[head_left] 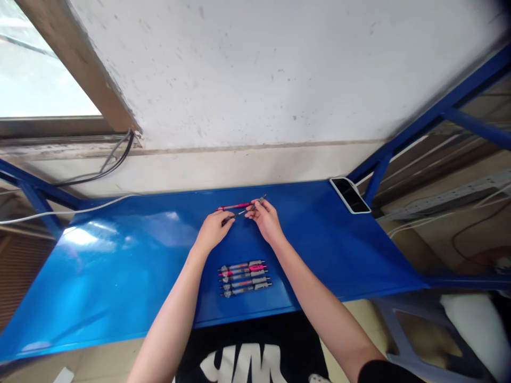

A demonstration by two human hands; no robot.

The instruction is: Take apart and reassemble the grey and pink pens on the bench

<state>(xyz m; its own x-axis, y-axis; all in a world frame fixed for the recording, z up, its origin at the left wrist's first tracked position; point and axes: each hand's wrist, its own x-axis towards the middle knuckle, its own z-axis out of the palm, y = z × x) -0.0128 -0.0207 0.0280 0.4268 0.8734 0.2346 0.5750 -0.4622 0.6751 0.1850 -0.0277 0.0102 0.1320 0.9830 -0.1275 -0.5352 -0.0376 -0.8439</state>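
Near the far side of the blue table, my left hand pinches a dark pen piece. My right hand grips a grey-and-black pen part with its clip end pointing up and away. A thin, light rod shows between the two hands; whether it joins both pieces I cannot tell. Just beyond my fingers lies a red pen, partly hidden by my right hand. Closer to my body, between my forearms, several click pens lie in a neat stack of rows, one of them pink-red.
The blue table meets a white wall at the back. At the far right corner lies a phone. A white cable crosses the far left edge. Blue metal frame bars rise at both ends.
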